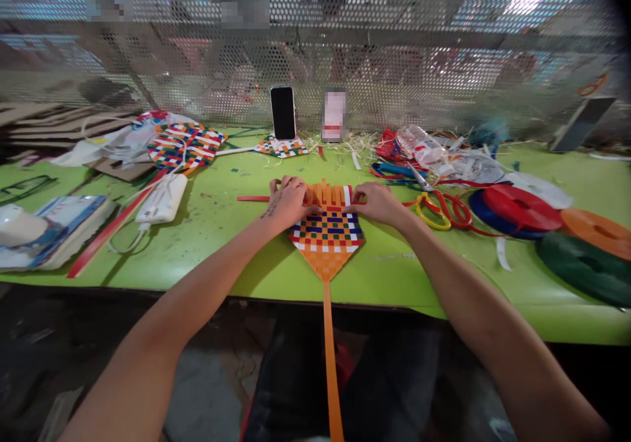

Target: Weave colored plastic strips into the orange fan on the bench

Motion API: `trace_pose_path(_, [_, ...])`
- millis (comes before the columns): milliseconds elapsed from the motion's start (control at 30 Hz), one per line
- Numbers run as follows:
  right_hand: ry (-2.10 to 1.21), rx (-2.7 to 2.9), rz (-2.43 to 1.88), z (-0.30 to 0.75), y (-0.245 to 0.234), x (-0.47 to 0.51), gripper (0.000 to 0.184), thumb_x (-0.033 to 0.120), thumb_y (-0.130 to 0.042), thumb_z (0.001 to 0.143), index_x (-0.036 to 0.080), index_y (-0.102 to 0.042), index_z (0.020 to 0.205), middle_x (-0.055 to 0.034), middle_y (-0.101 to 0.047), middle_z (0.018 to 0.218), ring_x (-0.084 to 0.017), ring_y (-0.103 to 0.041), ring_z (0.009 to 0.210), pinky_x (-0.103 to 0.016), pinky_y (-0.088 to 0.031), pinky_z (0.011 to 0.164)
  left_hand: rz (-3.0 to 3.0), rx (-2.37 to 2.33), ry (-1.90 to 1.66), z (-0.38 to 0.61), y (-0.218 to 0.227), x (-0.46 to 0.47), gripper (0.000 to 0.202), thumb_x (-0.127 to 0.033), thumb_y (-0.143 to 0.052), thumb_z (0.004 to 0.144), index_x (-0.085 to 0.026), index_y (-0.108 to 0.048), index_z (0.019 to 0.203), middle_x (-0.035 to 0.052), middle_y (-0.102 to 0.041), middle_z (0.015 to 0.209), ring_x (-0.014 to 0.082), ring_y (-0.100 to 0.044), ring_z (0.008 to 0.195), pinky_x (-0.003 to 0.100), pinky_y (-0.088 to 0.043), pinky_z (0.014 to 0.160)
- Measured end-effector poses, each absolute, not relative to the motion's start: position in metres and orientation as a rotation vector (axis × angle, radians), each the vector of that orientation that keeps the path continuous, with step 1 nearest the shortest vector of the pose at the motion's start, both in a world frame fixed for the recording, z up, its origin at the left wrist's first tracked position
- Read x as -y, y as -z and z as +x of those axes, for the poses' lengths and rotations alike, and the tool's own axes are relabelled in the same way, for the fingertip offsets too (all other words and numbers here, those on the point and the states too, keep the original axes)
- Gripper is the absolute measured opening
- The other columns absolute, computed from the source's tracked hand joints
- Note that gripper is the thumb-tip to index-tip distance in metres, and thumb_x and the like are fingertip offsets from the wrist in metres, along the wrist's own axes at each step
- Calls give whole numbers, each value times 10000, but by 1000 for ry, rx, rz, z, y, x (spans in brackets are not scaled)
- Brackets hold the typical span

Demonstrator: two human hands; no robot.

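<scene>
A woven fan [326, 235] of orange, blue, white, green and red flat strips lies on the table, its pointed orange end toward me. One long orange strip [329, 337] hangs from that point over the table edge. Across its upper part runs a red strip [252, 198], sticking out past both sides. My left hand [286, 204] grips the fan's upper left edge, thumb on the weave and fingers curled. At the upper right edge, my right hand [375, 203] pinches the red strip, thumb against the weave. The fingertips of both hands are partly hidden.
Right of the fan lie red-and-yellow scissors [446, 210], a red strip roll [522, 206], an orange roll [599, 231] and a green roll [586, 268]. Behind stands a phone [282, 113]. To the left are a white power strip [162, 198] and another woven piece [185, 146].
</scene>
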State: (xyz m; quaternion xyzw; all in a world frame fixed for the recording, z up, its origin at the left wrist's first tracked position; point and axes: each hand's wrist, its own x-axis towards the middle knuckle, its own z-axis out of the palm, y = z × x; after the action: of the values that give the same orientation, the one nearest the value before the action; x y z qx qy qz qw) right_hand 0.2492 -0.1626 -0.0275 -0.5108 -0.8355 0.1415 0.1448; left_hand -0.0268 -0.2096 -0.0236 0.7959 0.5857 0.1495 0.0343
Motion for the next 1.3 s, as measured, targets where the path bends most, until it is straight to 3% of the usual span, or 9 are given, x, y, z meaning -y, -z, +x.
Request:
trace_pose_path(200, [-340, 2427, -1472, 248, 26, 166, 392, 595, -814, 878, 209, -742, 869, -112, -794, 1001, -312, -703, 976, -424, -457, 893, 2501, -1803, -462, -25, 22, 212, 518, -716, -609, 997, -214, -738, 997, 156, -675, 1380, 381, -469, 1353, 576, -289, 1126])
trace_pose_path(333, [-381, 2487, -1450, 253, 21, 169, 424, 609, -860, 813, 217, -755, 935, -112, -790, 1055, -319, -697, 976, -413, -475, 854, 2499, -1797, -457, -27, 25, 213, 504, -717, -594, 1003, -230, -725, 997, 146, -688, 1344, 370, -482, 1333, 563, -301, 1125])
trace_pose_path(633, [-397, 2455, -1551, 248, 19, 175, 329, 468, -904, 777, 221, -738, 917, -89, -785, 1010, -307, -698, 957, -388, -461, 818, 2523, -1789, -456, -26, 24, 214, 457, -651, -574, 1031, -236, -764, 1018, 136, -691, 1326, 375, -494, 1320, 582, -275, 1168])
trace_pose_path(833, [-340, 2473, -1585, 247, 17, 178, 332, 484, -888, 799, 215, -751, 937, -108, -787, 1034, -335, -699, 1001, -406, -461, 852, 2571, -1772, -482, -26, 25, 217, 455, -622, -529, 1059, -231, -756, 1010, 141, -696, 1316, 367, -508, 1318, 587, -276, 1169])
trace_pose_path(1067, [-469, 2392, -1359, 247, 26, 172, 482, 483, -916, 772, 198, -735, 1116, -131, -743, 1169, -314, -680, 1053, -399, -508, 906, 2409, -1717, -476, -23, 28, 212, 337, -544, -704, 980, -280, -733, 1187, 100, -578, 1542, 365, -453, 1420, 554, -340, 1170])
trace_pose_path(1300, [-484, 2435, -1396, 235, 41, 166, 413, 503, -912, 779, 211, -755, 1026, -108, -729, 1105, -300, -664, 1031, -390, -497, 890, 2338, -1668, -464, -15, 31, 210, 219, -405, -724, 971, -275, -763, 1143, 91, -582, 1553, 358, -449, 1444, 562, -362, 1182])
